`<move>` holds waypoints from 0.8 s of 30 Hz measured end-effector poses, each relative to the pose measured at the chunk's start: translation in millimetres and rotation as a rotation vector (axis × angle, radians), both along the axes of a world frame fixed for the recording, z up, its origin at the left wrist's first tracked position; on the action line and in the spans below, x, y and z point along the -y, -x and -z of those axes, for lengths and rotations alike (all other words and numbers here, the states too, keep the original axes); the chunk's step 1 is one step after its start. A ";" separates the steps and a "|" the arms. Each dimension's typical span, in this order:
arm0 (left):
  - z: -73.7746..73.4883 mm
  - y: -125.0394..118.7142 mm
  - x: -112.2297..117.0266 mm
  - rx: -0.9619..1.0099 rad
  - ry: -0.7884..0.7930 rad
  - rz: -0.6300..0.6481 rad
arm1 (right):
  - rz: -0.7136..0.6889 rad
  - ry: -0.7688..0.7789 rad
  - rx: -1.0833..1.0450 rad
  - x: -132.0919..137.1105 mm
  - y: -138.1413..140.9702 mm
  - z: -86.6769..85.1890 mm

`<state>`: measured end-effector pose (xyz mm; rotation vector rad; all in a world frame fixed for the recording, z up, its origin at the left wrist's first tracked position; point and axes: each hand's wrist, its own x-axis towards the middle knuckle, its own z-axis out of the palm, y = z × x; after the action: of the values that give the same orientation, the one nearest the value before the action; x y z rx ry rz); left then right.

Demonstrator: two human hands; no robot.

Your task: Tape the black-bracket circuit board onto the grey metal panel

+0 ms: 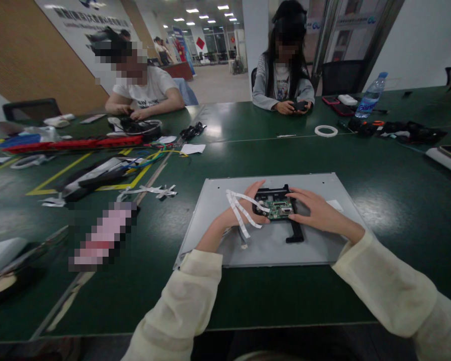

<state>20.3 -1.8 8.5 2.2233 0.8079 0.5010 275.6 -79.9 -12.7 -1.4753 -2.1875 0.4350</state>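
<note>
A black plastic frame with a green circuit board in it rests on or just above a flat grey panel. My left hand curls round the frame's left side, with its thumb at the near edge. On the right side, my right hand pinches the frame between thumb and fingers. White strips, like tape or flat ribbon, pass over my left hand, one reaching the board. Below them a thin cable with a small plug lies on the panel.
The green table carries a pink phone-like object, crossed tape strips and a long red bar to the left. At the far right are a tape roll, a water bottle and dark gear. Two people sit opposite.
</note>
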 end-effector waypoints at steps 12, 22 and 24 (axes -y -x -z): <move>7.5 1.8 -2.3 0.009 -0.043 0.004 | 0.007 -0.003 0.006 -2.5 -1.1 4.7; -16.9 -12.2 16.7 0.041 -0.200 0.019 | 0.143 -0.205 -0.361 7.0 20.8 -25.1; -20.3 -15.8 21.8 0.047 -0.226 0.037 | 0.128 -0.181 -0.444 12.8 32.7 -30.1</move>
<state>36.1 -23.6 28.8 2.4178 0.7136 0.6521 242.9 -92.7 17.4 -1.2693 -1.7266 0.4564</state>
